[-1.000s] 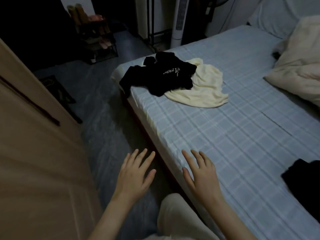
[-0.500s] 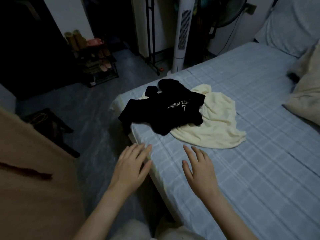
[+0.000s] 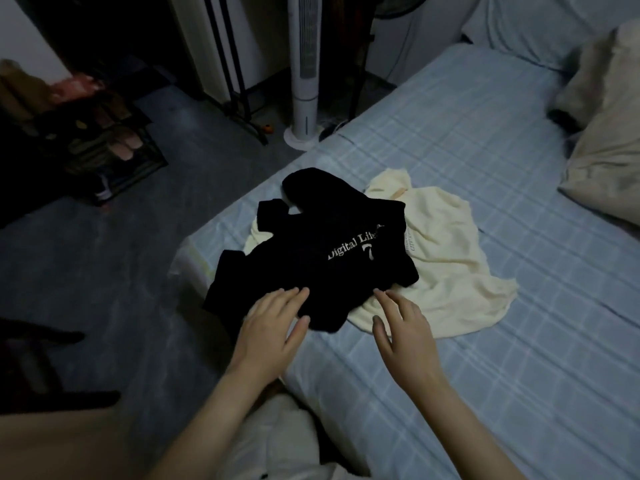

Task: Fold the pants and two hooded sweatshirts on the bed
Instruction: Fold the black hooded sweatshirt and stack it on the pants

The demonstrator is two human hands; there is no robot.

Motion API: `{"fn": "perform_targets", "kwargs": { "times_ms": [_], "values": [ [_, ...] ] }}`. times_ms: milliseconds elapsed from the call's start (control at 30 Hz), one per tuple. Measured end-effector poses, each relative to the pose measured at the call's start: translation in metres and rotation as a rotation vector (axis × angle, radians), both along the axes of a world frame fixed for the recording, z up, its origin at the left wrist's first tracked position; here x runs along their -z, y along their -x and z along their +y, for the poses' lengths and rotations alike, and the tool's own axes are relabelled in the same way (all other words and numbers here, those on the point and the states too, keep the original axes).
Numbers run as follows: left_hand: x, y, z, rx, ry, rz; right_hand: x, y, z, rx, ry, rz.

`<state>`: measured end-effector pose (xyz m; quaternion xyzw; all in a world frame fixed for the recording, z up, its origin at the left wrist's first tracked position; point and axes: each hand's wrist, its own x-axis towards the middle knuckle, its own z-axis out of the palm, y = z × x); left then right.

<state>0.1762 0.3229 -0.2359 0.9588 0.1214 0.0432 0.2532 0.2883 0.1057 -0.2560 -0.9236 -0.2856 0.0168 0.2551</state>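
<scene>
A black hooded sweatshirt (image 3: 311, 251) with white lettering lies crumpled near the bed's foot corner, partly on top of a cream garment (image 3: 446, 258). My left hand (image 3: 273, 327) is spread flat, its fingertips over the black sweatshirt's near edge. My right hand (image 3: 403, 327) is also spread with straight fingers, reaching over the near edge of the cream garment beside the black one. Neither hand holds anything. The pants are out of view.
The bed (image 3: 485, 358) has a blue checked sheet. A cream duvet and pillow (image 3: 609, 140) lie at the far right. A white tower fan (image 3: 306, 67) stands at the bed's foot, a shoe rack (image 3: 97, 133) to the far left on the floor.
Both hands moved forward along the bed from its near edge to the clothes pile. The view swung toward the foot corner, and the dark item at the right dropped out of sight.
</scene>
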Motion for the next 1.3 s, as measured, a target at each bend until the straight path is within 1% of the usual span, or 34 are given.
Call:
{"fn": "perform_targets", "kwargs": {
  "times_ms": [167,233,300,400,500,567,633,700,733,800,867,933,1000,1033,1133,1300],
  "values": [
    [0.013,-0.087,0.099,0.068,0.002,0.024,0.009,-0.069,0.064,0.057,-0.031,-0.021],
    [0.035,-0.123,0.129,0.071,0.006,0.019,0.026,-0.103,0.081,0.055,0.0,-0.023],
    [0.064,-0.155,0.152,0.048,0.0,0.045,0.049,-0.137,0.094,0.05,0.073,-0.003],
    [0.122,-0.193,0.177,-0.024,0.034,0.148,0.091,-0.187,0.107,0.075,0.21,0.038],
    [0.182,-0.217,0.192,-0.122,0.096,0.306,0.132,-0.232,0.103,0.21,0.387,0.081],
    [0.215,-0.224,0.197,-0.173,0.14,0.419,0.157,-0.255,0.096,0.287,0.416,0.169],
    [0.238,-0.228,0.198,-0.184,0.167,0.5,0.176,-0.27,0.09,0.314,0.28,0.34],
    [0.252,-0.232,0.198,-0.185,0.143,0.522,0.189,-0.275,0.086,0.322,0.135,0.514],
    [0.256,-0.233,0.199,-0.189,0.162,0.523,0.193,-0.276,0.085,0.326,0.111,0.567],
    [0.259,-0.235,0.202,-0.17,0.323,0.51,0.199,-0.274,0.082,0.333,0.111,0.627],
    [0.255,-0.233,0.2,-0.129,0.541,0.478,0.199,-0.272,0.08,0.305,0.086,0.658],
    [0.249,-0.231,0.194,-0.151,0.737,0.406,0.195,-0.266,0.08,0.281,0.028,0.672],
    [0.241,-0.231,0.189,-0.182,0.907,0.319,0.188,-0.256,0.081,0.304,-0.065,0.682],
    [0.235,-0.231,0.187,-0.184,0.95,0.292,0.182,-0.251,0.082,0.323,-0.121,0.68],
    [0.204,-0.228,0.181,-0.163,0.981,0.262,0.155,-0.236,0.078,0.396,-0.267,0.666],
    [0.137,-0.215,0.171,-0.142,1.018,0.212,0.096,-0.216,0.07,0.387,-0.382,0.624]
  ]
}}
